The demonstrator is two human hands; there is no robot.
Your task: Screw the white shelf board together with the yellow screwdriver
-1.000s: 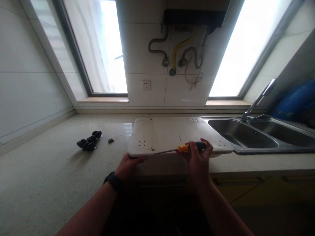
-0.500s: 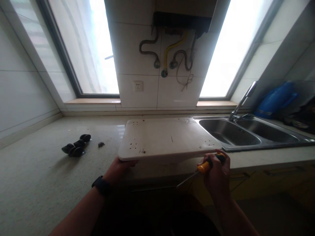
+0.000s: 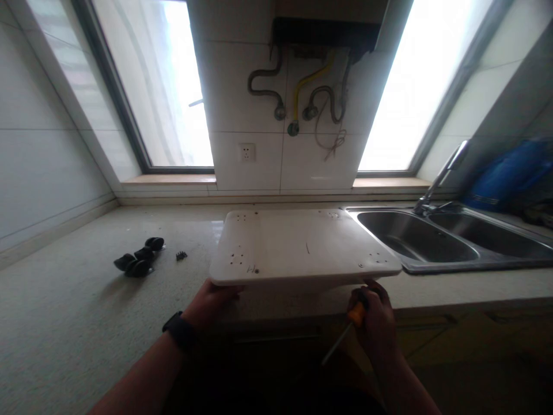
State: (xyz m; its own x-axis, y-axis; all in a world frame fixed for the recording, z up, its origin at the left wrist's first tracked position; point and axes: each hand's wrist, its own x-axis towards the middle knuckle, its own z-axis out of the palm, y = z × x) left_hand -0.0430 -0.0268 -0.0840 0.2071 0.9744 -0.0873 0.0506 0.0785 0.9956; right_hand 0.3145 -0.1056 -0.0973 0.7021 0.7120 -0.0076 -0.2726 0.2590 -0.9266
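A white board (image 3: 276,245) with rounded corners lies on the countertop, small screw holes grouped near its corners. My left hand (image 3: 216,300) grips its near left corner, fingers hooked under the edge. In my right hand (image 3: 375,314) is a screwdriver (image 3: 356,314) with an orange and black handle, its shaft pointing down and to the left. The same hand is at the board's near right edge, its upper fingers partly hidden under it. To the left sit several black caster wheels (image 3: 137,260) and, beside them, a small pile of dark screws (image 3: 181,256).
A double steel sink (image 3: 406,242) with a tap (image 3: 440,178) adjoins the board's right side. Behind it stands a blurred blue container (image 3: 505,176). The wall carries a socket (image 3: 247,152) and hoses (image 3: 268,92). The countertop (image 3: 64,311) ends at a front edge near me.
My right hand has slid lower under the board's near right edge, and the screwdriver now points more steeply down. My left hand stays at its corner. The view has shifted slightly left.
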